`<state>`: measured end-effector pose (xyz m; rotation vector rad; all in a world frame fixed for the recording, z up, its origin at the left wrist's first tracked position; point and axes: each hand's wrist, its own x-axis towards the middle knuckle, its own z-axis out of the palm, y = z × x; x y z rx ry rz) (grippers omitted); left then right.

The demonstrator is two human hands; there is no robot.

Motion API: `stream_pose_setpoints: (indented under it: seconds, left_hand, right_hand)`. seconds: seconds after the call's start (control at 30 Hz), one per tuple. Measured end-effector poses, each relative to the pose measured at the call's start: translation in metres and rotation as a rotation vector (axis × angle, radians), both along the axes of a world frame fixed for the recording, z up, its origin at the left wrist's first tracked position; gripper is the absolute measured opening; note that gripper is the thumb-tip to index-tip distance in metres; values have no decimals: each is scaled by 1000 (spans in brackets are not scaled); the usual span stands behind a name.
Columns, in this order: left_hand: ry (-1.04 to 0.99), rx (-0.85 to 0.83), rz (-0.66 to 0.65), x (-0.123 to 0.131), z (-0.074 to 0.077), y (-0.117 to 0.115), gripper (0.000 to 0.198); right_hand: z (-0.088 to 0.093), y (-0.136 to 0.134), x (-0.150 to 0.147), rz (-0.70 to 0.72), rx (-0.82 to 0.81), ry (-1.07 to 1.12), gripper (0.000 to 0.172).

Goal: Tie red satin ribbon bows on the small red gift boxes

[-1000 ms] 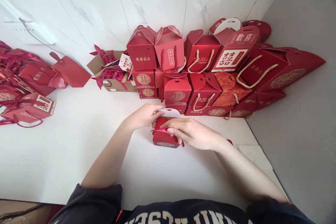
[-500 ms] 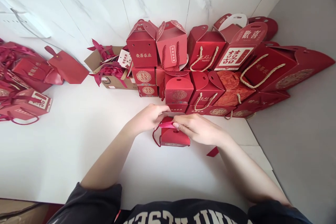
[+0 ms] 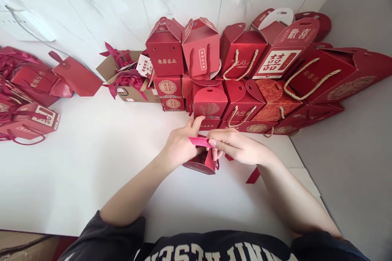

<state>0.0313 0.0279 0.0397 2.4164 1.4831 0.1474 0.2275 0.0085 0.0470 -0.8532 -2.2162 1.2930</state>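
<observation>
A small red gift box point(image 3: 202, 167) stands on the white table in front of me, its top flaps apart and a dark inside showing. My left hand point(image 3: 180, 144) is at the box's left side and grips its upper part, one finger raised and other fingertips hidden. Between the thumb and fingers of my right hand point(image 3: 237, 145) a pink-red ribbon point(image 3: 199, 142) is pinched, its end pointing left over my left hand. A dark red cord handle shows at the box's right side. To the right, a red ribbon end point(image 3: 252, 175) lies on the table.
Red gift boxes point(image 3: 210, 104) with rope handles are stacked behind my hands along the tiled wall. A brown carton point(image 3: 137, 94) holding ribbons stands left of the stack. More red boxes point(image 3: 33, 118) lie at far left. A grey wall point(image 3: 352, 151) bounds the right.
The box has turned, and its cord handle now shows at the right instead of the left. My left hand has shifted nearer to me; the ribbon stays in my right hand.
</observation>
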Motion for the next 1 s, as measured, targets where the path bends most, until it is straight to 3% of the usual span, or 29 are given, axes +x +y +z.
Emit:
stream_pose_setpoints:
  seconds: [0.2, 0.37, 0.5, 0.57, 0.67, 0.73, 0.8, 0.9, 1.0]
  left_hand:
    - [-17, -86, -86, -18, 13, 10, 55]
    - [-207, -219, -130, -22, 20, 16, 22]
    - [-352, -370, -120, -26, 16, 21, 29]
    - [-397, -394, -136, -29, 16, 22, 41]
    - [-399, -415, -206, -33, 21, 21, 87]
    - [-348, -421, -261, -37, 26, 19, 106]
    - [-242, -315, -276, -40, 28, 17, 114]
    - [-17, -99, -192, -40, 24, 12, 122]
    - [110, -98, -173, -35, 19, 4, 131]
  right_hand:
    - [14, -3, 10, 60, 46, -42, 36]
    - [15, -3, 6, 43, 120, -81, 38]
    - [8, -1, -3, -1, 144, -26, 30]
    - [5, 1, -5, 25, 154, -43, 30]
    - [4, 2, -3, 42, 163, -94, 34]
    - [4, 3, 0, 34, 151, -108, 35]
    - [5, 3, 4, 14, 124, -119, 38]
    - [9, 1, 8, -29, 93, -151, 39]
    - [13, -3, 9, -45, 95, -194, 38]
